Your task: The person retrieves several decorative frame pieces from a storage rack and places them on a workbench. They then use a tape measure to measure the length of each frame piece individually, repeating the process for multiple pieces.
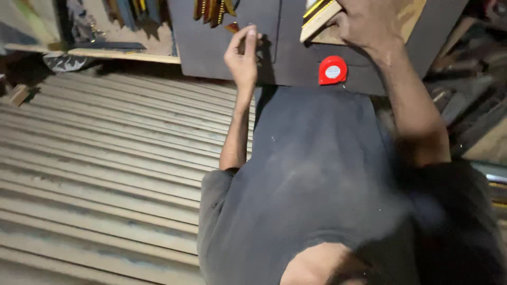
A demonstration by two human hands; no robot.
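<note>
My right hand [364,21] grips a short piece of pale wooden moulding [317,18] with a gold and black edge, held at the top of the view over a dark grey board [285,58]. My left hand [243,53] is raised to the left of it. Its fingertips are pinched together against a seam in the board, and I cannot make out anything between them. A red round tape measure [332,70] lies on the board below my right hand. My dark grey shirt [311,174] fills the lower middle.
Long ribbed wooden mouldings [105,158] lie side by side across the left. More gold-edged frame pieces [214,9] stand at the top. Stacked wood and boards [475,105] crowd the right side. A plank shelf [121,53] runs along the top left.
</note>
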